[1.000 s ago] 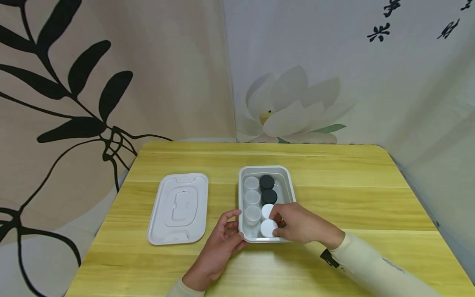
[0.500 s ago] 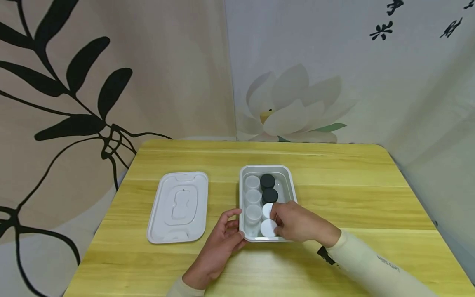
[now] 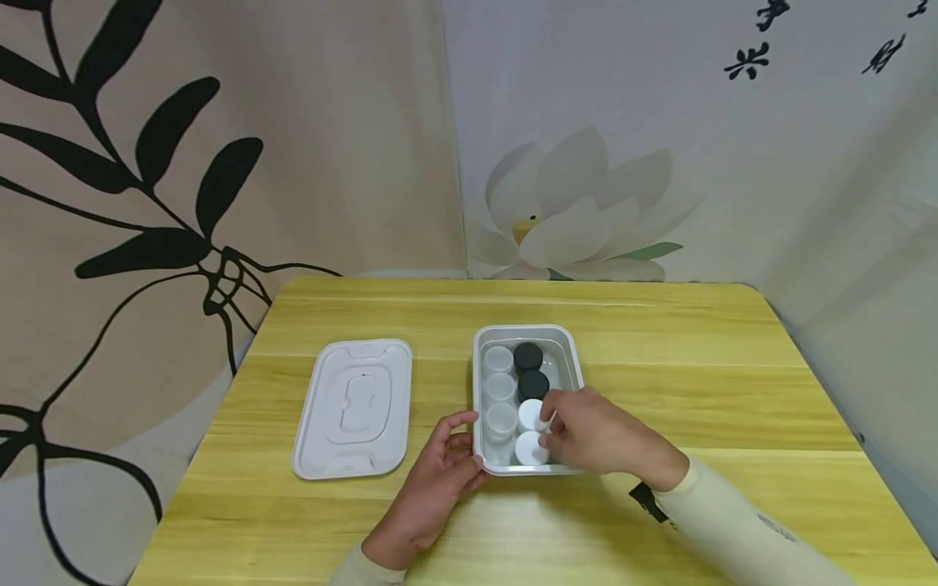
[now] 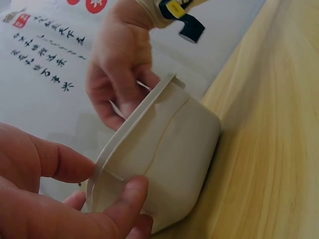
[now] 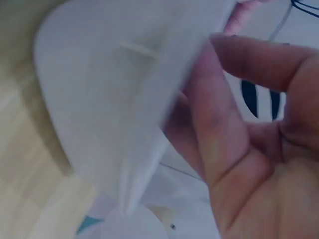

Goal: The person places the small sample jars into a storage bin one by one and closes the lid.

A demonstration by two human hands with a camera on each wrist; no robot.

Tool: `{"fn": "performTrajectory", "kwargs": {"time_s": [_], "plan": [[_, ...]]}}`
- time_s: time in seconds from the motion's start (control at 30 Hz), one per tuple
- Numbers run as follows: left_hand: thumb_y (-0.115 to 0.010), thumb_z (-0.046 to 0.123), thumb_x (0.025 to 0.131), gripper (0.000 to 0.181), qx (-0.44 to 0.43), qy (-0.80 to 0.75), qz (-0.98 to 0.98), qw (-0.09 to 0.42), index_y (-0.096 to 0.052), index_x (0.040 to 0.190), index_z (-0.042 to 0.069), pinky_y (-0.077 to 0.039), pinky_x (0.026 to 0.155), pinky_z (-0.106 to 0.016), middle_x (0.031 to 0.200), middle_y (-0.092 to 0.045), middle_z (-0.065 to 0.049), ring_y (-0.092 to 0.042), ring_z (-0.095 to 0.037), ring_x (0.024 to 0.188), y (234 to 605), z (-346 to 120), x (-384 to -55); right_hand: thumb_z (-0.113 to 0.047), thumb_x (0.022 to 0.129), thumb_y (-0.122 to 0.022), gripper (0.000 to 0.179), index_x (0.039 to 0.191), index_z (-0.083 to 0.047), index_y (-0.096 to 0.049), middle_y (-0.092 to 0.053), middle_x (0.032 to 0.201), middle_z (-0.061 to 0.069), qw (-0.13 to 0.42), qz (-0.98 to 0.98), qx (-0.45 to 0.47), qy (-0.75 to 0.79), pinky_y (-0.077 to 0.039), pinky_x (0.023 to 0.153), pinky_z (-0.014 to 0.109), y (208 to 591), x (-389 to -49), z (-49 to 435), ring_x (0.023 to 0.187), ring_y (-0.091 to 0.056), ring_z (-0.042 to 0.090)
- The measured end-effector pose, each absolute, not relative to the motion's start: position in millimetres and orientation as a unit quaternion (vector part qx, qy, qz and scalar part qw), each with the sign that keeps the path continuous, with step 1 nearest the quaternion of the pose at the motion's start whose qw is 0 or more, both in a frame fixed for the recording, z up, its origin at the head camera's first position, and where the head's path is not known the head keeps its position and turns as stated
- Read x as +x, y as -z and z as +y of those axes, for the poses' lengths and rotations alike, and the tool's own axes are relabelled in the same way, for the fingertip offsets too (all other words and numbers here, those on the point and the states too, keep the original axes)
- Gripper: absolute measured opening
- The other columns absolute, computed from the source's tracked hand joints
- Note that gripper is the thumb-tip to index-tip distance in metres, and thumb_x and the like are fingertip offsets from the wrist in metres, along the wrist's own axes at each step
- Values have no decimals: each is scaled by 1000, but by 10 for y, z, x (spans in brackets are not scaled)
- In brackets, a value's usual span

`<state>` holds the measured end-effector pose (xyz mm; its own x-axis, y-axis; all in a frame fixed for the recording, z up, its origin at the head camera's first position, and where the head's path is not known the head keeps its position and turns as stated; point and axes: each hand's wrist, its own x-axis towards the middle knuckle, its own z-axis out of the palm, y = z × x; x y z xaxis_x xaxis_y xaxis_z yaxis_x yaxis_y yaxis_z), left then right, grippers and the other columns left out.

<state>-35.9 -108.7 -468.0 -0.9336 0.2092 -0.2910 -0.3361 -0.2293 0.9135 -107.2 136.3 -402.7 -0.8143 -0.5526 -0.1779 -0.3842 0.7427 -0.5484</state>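
A light grey plastic box (image 3: 564, 350) holds two columns of round pieces. Three translucent round pieces (image 3: 501, 422) form its left column. In the right column two black discs (image 3: 532, 386) lie behind two white discs (image 3: 531, 448). My left hand (image 3: 434, 492) holds the box's near left corner, index fingertip at the rim and thumb against the outer wall (image 4: 172, 144). Over the near right side, my right hand (image 3: 597, 431) reaches inside, loosely bent fingers and thumb spread beside the white discs. The right wrist view shows these fingers (image 5: 219, 104) over the rim; their tips are partly hidden.
A white rectangular lid (image 3: 352, 452) with a recessed centre lies flat on the wooden table (image 3: 696, 358), left of the box. Behind the table hang cloth backdrops (image 3: 352, 146) with printed leaves and a flower.
The right hand's fingers have drawn slightly up and right from the white discs, which now show more fully. The left hand keeps its place at the box.
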Motion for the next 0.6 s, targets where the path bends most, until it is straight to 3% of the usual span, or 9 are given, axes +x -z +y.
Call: {"fn": "performTrajectory", "kwargs": {"time_s": [0.33, 0.6], "plan": [[-65, -1, 96, 59, -37, -754, 644, 127, -46, 151, 7, -57, 94, -30, 139, -47, -24, -59, -30, 122, 4724, -1129, -360, -24, 103, -68, 14, 112, -13, -71, -77, 100, -6, 114, 898, -217, 367, -60, 83, 29, 3836, -1105, 1509, 93, -73, 8], [-64, 2, 97, 59, -59, -731, 673, 97, -46, 153, 8, -54, 100, -29, 147, -45, -24, -53, -38, 135, 4685, -1327, -360, -22, 102, -70, 32, 130, -7, -67, -78, 106, 1, 123, 850, -197, 472, -62, 80, 28, 3882, -1068, 1348, 94, -75, 13]]}}
